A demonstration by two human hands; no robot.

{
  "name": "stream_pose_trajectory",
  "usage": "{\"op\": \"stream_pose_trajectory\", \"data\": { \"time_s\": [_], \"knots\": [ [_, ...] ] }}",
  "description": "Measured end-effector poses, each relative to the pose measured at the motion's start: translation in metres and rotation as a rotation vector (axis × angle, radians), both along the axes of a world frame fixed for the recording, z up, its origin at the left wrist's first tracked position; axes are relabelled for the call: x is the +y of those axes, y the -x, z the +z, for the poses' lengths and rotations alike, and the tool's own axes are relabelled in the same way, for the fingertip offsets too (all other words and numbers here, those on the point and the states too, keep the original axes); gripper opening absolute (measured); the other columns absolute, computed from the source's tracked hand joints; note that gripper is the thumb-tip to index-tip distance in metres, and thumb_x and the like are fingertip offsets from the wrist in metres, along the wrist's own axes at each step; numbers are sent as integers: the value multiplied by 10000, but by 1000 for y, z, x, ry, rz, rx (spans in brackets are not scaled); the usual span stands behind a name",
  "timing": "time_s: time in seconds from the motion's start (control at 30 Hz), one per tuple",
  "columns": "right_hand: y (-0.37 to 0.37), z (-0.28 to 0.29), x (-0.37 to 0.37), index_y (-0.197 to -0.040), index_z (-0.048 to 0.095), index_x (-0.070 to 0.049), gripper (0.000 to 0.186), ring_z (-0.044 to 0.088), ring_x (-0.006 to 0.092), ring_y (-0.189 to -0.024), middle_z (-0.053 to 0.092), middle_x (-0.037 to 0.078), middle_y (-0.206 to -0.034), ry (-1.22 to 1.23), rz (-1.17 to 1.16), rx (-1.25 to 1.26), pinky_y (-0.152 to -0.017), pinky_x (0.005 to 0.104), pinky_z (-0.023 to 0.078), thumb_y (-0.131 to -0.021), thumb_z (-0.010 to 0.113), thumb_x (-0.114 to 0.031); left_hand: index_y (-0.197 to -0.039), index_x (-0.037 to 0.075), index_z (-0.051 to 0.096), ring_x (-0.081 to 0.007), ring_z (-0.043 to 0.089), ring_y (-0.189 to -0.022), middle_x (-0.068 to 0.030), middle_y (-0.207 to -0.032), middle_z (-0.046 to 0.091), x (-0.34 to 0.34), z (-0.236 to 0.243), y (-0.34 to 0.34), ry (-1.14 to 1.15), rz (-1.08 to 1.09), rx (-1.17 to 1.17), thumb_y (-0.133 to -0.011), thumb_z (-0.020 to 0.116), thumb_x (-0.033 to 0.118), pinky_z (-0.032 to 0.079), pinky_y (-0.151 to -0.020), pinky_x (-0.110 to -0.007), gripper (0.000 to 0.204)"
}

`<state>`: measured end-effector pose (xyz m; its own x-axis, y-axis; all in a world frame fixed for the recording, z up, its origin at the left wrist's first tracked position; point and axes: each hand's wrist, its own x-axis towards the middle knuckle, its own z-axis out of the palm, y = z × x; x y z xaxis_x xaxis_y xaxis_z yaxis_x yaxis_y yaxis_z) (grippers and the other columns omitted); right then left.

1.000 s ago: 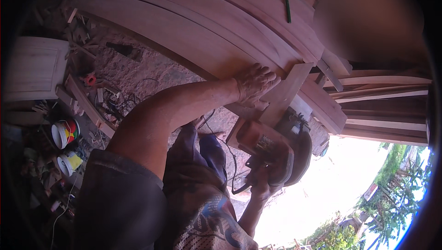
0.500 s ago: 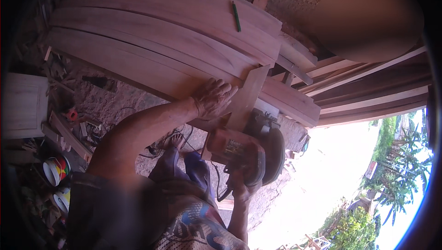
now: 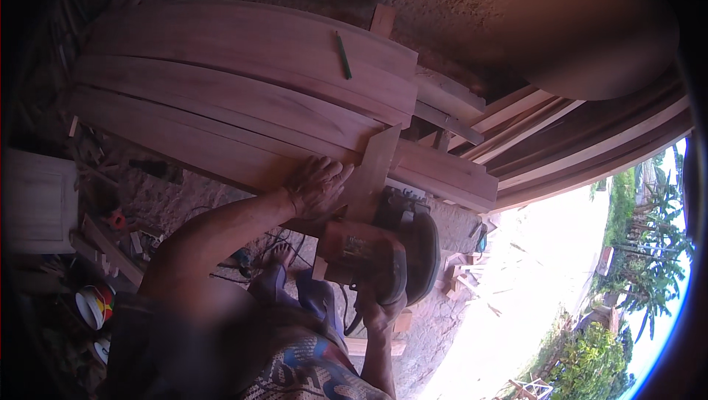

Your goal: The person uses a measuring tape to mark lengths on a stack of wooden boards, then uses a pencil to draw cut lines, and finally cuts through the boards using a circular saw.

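My right hand (image 3: 380, 308) is wrapped round the rear handle of a circular saw (image 3: 361, 252) with a red motor body and a dark round housing. The saw sits at the near end of a wooden plank (image 3: 184, 138), beside a flat, straight-edged wooden strip (image 3: 372, 171) laid across the boards. On that plank, just left of the strip, my left hand (image 3: 321, 186) lies with fingers stretched toward the strip's edge. Whether its fingertips touch the strip is hard to tell. The blade is hidden under the saw.
Wide boards (image 3: 243, 39) lie side by side, with a green pencil (image 3: 344, 55) on the farthest. Long timbers (image 3: 590, 142) are stacked to the right. A cable (image 3: 345, 311) hangs by the saw. Offcuts (image 3: 107, 252), a pale panel (image 3: 40, 201) and a colourful bucket (image 3: 96, 305) stand at left.
The whole view has shifted, so boards, pencil, saw and hands appear lower and farther left. Both hands keep their places, the right one still on the saw; any saw movement along the strip is slight.
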<state>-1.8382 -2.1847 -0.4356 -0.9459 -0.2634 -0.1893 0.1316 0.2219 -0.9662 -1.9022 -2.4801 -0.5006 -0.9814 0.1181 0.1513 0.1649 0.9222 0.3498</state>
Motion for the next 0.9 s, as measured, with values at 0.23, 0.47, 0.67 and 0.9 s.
{"op": "stream_pose_trajectory", "data": {
  "time_s": [0.23,0.47,0.67,0.9],
  "knots": [
    [14,10,-11,-975,630,-37,155,555,60,-609,636,-4,-764,25,21,69,-556,227,465,-846,712,-59,-1401,-18,500,-262,506,-1026,-94,-1117,551,1,2,-1,36,8,61,-907,608,339,417,-901,-409,619],
    [20,5,-12,-996,630,-24,200,562,63,-638,645,-5,-790,12,17,35,-575,238,475,-838,732,-95,-1383,7,531,-242,507,-1027,-62,-1107,559,-1,-5,0,62,0,71,-911,601,300,426,-888,-398,560],
    [28,3,-14,-989,631,-23,202,569,66,-630,654,4,-785,-10,10,42,-572,236,477,-828,734,-88,-1349,33,568,-221,519,-996,-38,-1054,561,-2,-13,3,67,6,149,-894,617,255,430,-861,-387,508],
    [33,3,-17,-931,627,-36,140,571,69,-610,647,6,-748,11,4,53,-555,241,476,-830,717,-72,-1327,32,580,-212,519,-975,-33,-1022,548,-4,-12,4,60,-29,177,-897,602,225,426,-834,-381,472]
  ]
}}
